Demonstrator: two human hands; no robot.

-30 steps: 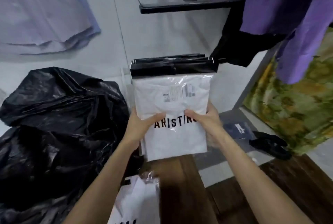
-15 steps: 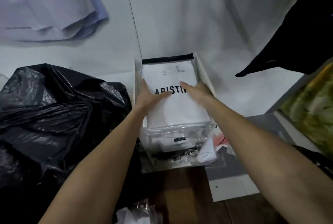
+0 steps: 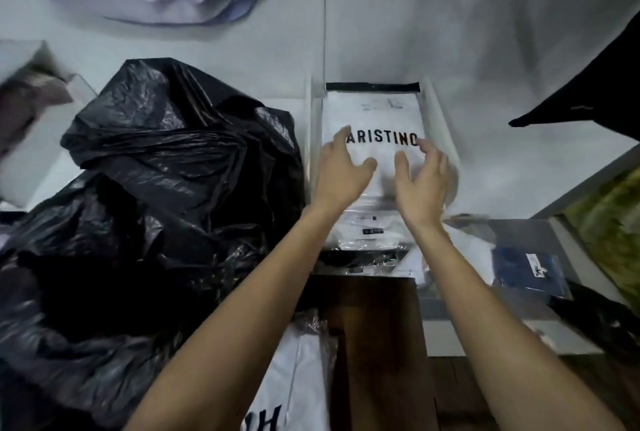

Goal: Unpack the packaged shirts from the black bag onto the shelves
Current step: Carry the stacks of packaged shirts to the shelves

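One packaged white shirt (image 3: 375, 129), printed "ARISTINO", lies atop the stack in the clear shelf compartment (image 3: 441, 125). Left hand (image 3: 341, 171) and right hand (image 3: 420, 177): fingers spread, gripping nothing, just above it. One black bag (image 3: 156, 188), left.

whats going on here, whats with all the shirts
A person is unpacking packaged shirts from a big black bag into a clear shelf bin. A white packaged shirt printed ARISTINO lies on top of the stack in that bin. The left hand and right hand are both open just above its near end, holding nothing. Another white packaged shirt lies near the person beside the bag, and a navy one sits to the right.
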